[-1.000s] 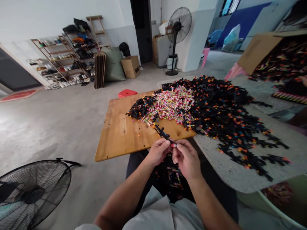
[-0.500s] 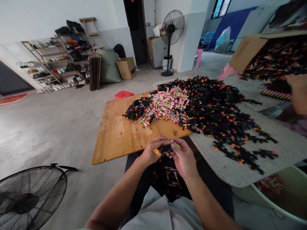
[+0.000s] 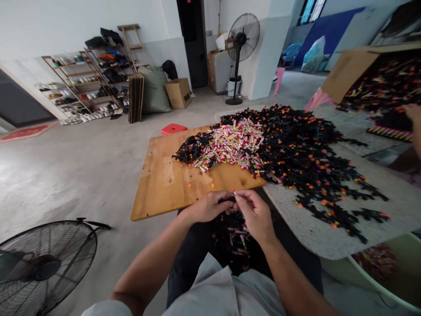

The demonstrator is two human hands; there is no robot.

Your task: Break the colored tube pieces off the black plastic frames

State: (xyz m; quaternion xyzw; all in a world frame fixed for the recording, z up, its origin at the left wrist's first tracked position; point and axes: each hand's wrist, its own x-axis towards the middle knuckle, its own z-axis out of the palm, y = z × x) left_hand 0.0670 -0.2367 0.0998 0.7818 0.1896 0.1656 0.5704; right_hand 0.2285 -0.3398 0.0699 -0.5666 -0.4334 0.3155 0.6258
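Grey floor [image 3: 115,175] surrounds your wooden table [image 3: 158,193], which meets a stone table [image 3: 279,197] on the right. Your two hands are together at the wood's near edge, above your lap: your left hand [image 3: 210,206] is closed round a dark piece [image 3: 232,199], mostly hidden, while your right hand [image 3: 258,215] pinches a small red-tipped tube [image 3: 234,192] just beside it. Ahead of them lie piled pink tubes [image 3: 237,142], with black toy guns [image 3: 292,140] heaped to their right. At far right, a co-worker's hand [image 3: 412,113] shows near an open box [image 3: 357,72].
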